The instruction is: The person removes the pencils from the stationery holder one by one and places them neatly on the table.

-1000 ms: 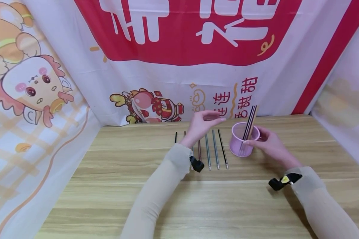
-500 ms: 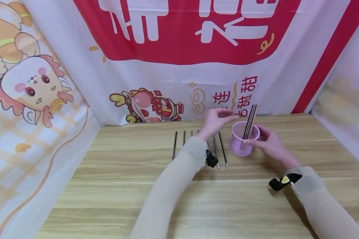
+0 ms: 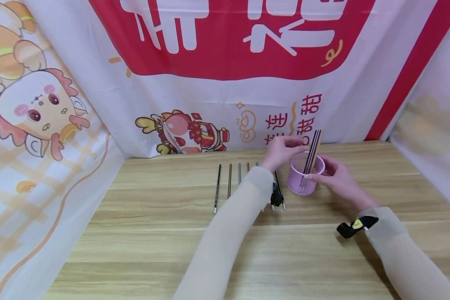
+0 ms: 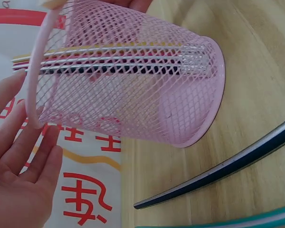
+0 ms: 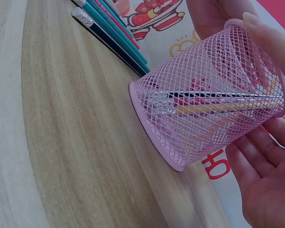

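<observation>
A pink mesh pencil cup (image 3: 297, 180) stands upright on the table, with several pencils (image 3: 315, 143) leaning inside against its right side. My right hand (image 3: 339, 183) grips the cup at its right, thumb over the rim (image 5: 249, 20) and fingers round the far side. At the left side of the rim is my left hand (image 3: 279, 152), its fingers loosely extended and nothing between them. In the left wrist view its fingers (image 4: 35, 161) lie alongside the rim, and the thumb points toward the pencil ends. Left of the cup, a row of pencils lies on the table, including a black pencil (image 3: 217, 189).
The left forearm (image 3: 236, 225) crosses over the pencil row and hides part of it. A wooden table (image 3: 135, 250) carries everything. Printed cloth (image 3: 217, 54) hangs behind the table's back edge, and more cloth (image 3: 60, 200) covers the left side.
My left hand has moved rightward from above the pencil row to the cup's rim, uncovering pencils at the row's left end. The right hand stays on the cup.
</observation>
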Tool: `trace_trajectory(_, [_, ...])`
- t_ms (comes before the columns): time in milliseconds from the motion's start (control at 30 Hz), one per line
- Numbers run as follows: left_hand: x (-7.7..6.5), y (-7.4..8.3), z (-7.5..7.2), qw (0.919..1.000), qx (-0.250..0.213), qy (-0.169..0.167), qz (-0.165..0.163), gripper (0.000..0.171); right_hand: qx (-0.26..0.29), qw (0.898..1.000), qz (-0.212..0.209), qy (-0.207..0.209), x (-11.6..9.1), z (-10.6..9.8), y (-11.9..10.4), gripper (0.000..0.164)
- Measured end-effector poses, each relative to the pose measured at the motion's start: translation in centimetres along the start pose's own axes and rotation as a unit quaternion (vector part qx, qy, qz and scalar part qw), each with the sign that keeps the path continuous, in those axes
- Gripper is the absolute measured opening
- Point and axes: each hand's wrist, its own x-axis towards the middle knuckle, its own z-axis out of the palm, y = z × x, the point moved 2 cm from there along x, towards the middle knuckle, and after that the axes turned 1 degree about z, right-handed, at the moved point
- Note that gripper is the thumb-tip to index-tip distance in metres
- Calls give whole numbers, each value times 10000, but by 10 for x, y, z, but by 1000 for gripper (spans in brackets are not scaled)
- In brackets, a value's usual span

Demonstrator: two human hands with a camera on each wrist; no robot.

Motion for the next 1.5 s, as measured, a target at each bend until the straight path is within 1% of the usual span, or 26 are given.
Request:
trace_trajectory(67, [1, 1, 2, 10000, 5, 29, 33, 35, -24, 10000, -21, 3, 1, -1, 0, 76])
trace_trajectory(200, [4, 3, 8, 10000, -30, 66, -40, 34, -76, 10000, 0, -34, 2, -2, -1, 76])
trace_trajectory(367, [6, 0, 16, 9997, -85, 132, -165, 31, -100, 9998, 130, -114, 1, -2, -3, 79])
trace_trajectory(500, [7, -3, 21, 9996, -102, 147, -214, 30, -7, 9999, 66, -127, 1, -1, -3, 79])
trace_trajectory(667, [9, -6, 25, 9998, 1, 88, -153, 28, 3, 9999, 69, -85, 1, 0, -2, 79])
trace_trajectory(933, [5, -1, 26, 9998, 31, 187, -113, 23, -39, 9999, 72, -92, 1, -1, -2, 80])
trace_trajectory(1033, [5, -1, 26, 9995, -122, 280, -74, 23, -49, 9999, 91, -95, 1, -2, -2, 81])
trace_trajectory(1133, [5, -2, 25, 9986, -303, 412, -119, 23, -43, 9999, 77, -96, 1, -2, -1, 81])
trace_trajectory(1200, [5, -2, 23, 9979, -383, 494, -149, 22, -13, 9999, 49, -98, 1, -1, -1, 81])
trace_trajectory(1333, [5, -2, 19, 9972, -360, 625, -185, 21, 46, 10000, 18, -82, 1, -1, 0, 79])
trace_trajectory(1433, [5, -1, 15, 9963, -448, 728, -98, 21, 95, 9999, -1, -70, 1, -1, 0, 77])
trace_trajectory(1500, [6, 0, 11, 9950, -598, 804, -19, 22, 145, 9999, -14, -68, 1, -1, 1, 77])
